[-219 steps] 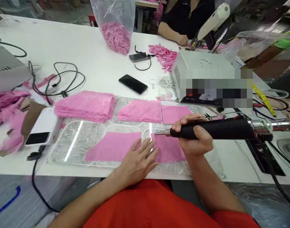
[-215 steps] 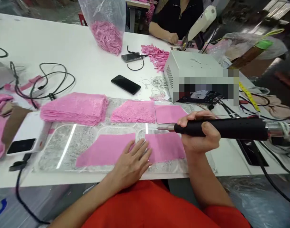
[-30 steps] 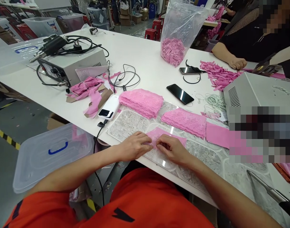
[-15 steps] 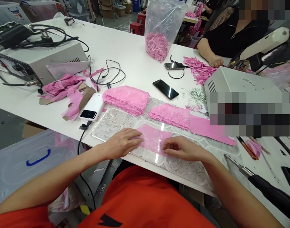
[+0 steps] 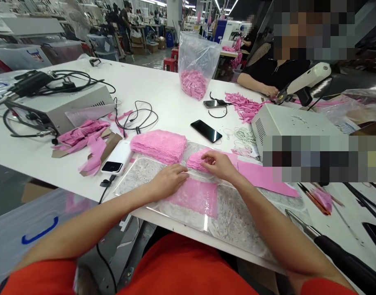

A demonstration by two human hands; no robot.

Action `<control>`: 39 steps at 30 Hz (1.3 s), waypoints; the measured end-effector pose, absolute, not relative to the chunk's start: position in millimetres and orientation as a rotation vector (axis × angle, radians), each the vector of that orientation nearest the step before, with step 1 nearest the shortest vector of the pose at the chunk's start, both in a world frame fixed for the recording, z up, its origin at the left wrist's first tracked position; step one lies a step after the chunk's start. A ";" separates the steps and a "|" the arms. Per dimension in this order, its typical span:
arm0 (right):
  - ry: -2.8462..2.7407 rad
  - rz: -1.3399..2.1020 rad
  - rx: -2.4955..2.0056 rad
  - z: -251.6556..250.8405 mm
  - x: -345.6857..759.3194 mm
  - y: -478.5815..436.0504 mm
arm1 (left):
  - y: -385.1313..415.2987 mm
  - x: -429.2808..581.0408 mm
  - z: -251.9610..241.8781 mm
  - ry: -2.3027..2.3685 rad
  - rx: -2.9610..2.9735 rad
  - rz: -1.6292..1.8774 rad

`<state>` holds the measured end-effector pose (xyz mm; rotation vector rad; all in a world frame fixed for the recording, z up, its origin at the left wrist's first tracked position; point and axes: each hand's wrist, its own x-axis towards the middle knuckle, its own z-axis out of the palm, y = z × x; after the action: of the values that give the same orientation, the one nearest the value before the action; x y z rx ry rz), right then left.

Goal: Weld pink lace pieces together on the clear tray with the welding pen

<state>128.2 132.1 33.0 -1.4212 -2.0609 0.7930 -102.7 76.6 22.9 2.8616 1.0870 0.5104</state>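
Observation:
My left hand (image 5: 169, 181) lies flat, fingers out, on the left edge of a pink lace piece (image 5: 197, 197) spread on the clear work plate (image 5: 233, 223). Beyond it, my right hand (image 5: 217, 163) has its fingers curled on the top of a small stack of pink lace pieces (image 5: 196, 160). A thicker stack of pink lace (image 5: 158, 145) sits to the left of that one. A flat pink fabric sheet (image 5: 261, 177) lies to the right. The black-handled welding tool (image 5: 338, 256) rests on the table at the lower right, away from both hands.
A white power bank (image 5: 117, 157), a black phone (image 5: 206, 130), cables (image 5: 138, 119), two grey control boxes (image 5: 60, 107) (image 5: 288, 123) and a bag of pink strips (image 5: 195, 65) stand on the white table. A person in black works at the far side (image 5: 269, 88).
My right hand left the lace piece on the plate and moved up to the small stack behind it. My left hand stays on the piece. The view tilted up.

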 end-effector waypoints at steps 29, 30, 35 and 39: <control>-2.123 0.898 -1.441 18.2 123.3 151.0 | 137.0 -61.4 32.6 1.415 2.727 0.014; -2.119 0.904 -1.439 18.1 123.2 151.0 | 136.9 -61.3 32.8 1.413 2.730 0.001; -2.105 0.927 -1.416 17.4 123.6 151.8 | 137.2 -60.5 38.1 1.429 2.734 -0.042; -2.093 0.949 -1.380 17.3 125.1 152.5 | 137.8 -59.6 46.5 1.431 2.736 -0.049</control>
<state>125.1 152.5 17.3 -1.3802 -2.0934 0.9495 -59.6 137.8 46.5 2.7361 1.4314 -0.0488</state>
